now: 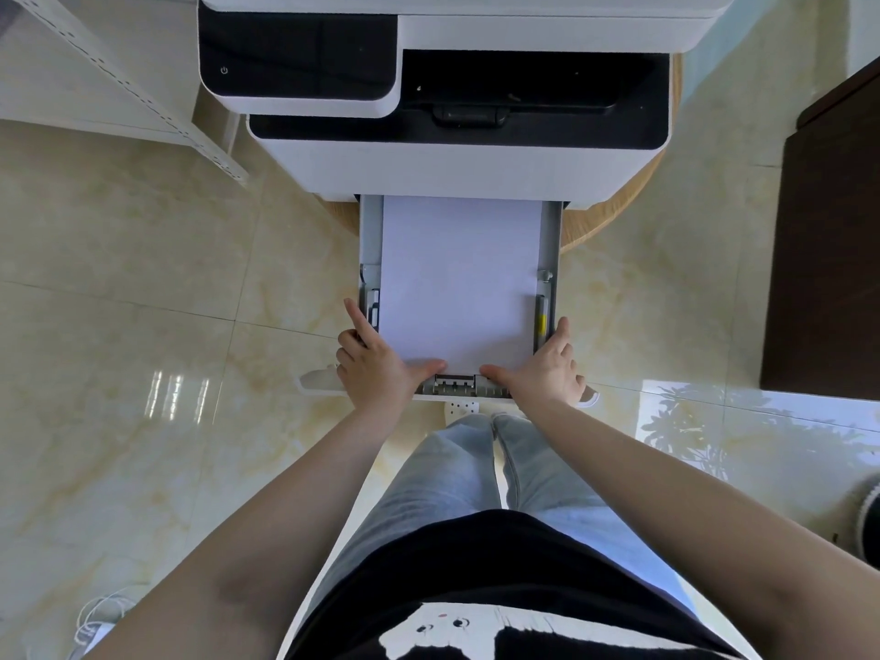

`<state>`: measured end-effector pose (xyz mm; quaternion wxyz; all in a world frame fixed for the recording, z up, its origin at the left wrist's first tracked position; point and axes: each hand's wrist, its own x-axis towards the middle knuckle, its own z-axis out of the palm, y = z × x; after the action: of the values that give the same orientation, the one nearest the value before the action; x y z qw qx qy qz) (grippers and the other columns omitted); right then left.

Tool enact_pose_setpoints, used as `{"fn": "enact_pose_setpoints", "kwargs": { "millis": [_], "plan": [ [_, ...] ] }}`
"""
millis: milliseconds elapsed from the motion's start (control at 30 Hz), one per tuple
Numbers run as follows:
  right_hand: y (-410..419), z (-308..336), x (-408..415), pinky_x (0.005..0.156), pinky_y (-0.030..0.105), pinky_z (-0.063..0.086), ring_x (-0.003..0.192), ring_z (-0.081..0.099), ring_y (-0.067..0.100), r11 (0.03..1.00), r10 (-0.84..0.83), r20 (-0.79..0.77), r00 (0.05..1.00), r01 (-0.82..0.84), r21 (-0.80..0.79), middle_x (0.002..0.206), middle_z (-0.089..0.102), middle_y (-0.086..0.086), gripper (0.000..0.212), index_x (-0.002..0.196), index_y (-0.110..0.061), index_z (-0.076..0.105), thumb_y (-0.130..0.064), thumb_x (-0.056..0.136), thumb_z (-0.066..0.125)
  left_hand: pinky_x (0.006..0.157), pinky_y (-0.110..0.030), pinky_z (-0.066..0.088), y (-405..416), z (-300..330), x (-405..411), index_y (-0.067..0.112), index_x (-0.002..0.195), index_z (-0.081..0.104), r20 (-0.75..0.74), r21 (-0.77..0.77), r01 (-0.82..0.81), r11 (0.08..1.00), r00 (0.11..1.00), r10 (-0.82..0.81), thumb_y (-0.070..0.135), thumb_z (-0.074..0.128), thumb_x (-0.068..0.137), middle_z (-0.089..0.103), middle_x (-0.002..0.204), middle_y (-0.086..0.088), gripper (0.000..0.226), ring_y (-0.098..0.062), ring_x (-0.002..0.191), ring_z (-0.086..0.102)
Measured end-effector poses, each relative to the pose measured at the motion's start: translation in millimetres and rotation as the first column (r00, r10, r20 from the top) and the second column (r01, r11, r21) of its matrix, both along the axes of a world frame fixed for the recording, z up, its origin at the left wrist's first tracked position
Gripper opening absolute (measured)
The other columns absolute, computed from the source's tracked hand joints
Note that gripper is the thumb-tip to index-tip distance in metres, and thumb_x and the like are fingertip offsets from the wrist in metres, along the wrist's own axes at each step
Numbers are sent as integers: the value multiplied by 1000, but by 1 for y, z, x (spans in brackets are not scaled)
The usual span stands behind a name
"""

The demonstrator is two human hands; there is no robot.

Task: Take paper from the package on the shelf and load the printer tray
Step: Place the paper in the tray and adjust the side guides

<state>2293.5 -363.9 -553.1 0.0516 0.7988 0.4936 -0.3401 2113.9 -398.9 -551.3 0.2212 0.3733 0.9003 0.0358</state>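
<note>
floor (143,278) – glossy cream marble tiles | dark wood cabinet (828,231) – right | white shelf (119,73) – upper left

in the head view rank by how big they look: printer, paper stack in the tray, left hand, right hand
1. printer
2. paper stack
3. left hand and right hand: look alike, no ranking.

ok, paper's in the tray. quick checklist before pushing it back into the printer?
1. Paper stack lying flat in the tray: ok.
2. Side guides against the paper edges: cannot tell.
3. Rear guide snug on the stack's near edge: cannot tell.
4. Left hand and right hand on the tray's front corners: ok.
5. Tray lined up with the printer slot: ok.
</note>
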Motion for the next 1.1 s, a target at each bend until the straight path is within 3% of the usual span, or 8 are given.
{"fn": "enact_pose_setpoints", "kwargs": {
  "millis": [300,433,700,800,867,967,1100],
  "plan": [
    [-1,3,-4,104,44,30,131,41,31,999,-37,14,999,37,14,144,42,9,134,150,-17,-1,-53,51,82,93,-43,41,2,2,2,15,151,-9,33,-30,-26,999,999,27,64,84,40,38,131,-20,153,-35,109,46],
    [-2,5,-5,102,45,31,129,42,33,996,-79,-34,996,80,44,142,45,10,122,148,-20,6,-54,56,78,94,-45,40,-3,1,1,13,151,-3,45,32,-17,999,999,16,71,74,52,39,134,-21,138,-38,113,46],
    [-2,4,-3,99,46,33,125,46,34,996,-62,-35,997,64,62,137,48,13,112,146,-20,10,-50,61,78,96,-46,39,-2,0,1,14,150,1,64,41,-40,998,997,38,60,81,54,38,136,-20,133,-37,115,46],
    [-4,4,-2,97,45,33,123,48,34,991,-96,-90,991,104,90,136,51,12,104,143,-19,15,-50,65,75,96,-48,41,-6,0,-1,13,149,8,101,92,-52,994,994,42,56,77,65,40,137,-21,117,-38,117,47],
    [-5,4,2,94,44,34,117,52,36,982,-136,-159,978,155,111,125,57,13,89,139,-17,20,-49,73,71,91,-50,46,-8,1,-3,10,145,17,162,160,-100,982,984,74,47,74,75,42,138,-20,98,-39,117,49],
    [-9,4,8,83,40,33,94,61,36,971,-170,-233,957,204,128,89,61,8,65,127,-16,25,-43,82,64,76,-50,52,-11,4,-5,6,132,27,225,229,-181,956,966,129,33,72,81,46,135,-20,73,-40,108,55],
    [-11,5,9,80,37,29,83,58,30,963,-194,-261,946,234,132,86,62,6,58,121,-19,27,-40,82,65,73,-51,53,-11,5,-5,7,128,28,231,222,-198,955,962,146,31,74,80,48,132,-20,71,-39,104,57]
  ]
}}
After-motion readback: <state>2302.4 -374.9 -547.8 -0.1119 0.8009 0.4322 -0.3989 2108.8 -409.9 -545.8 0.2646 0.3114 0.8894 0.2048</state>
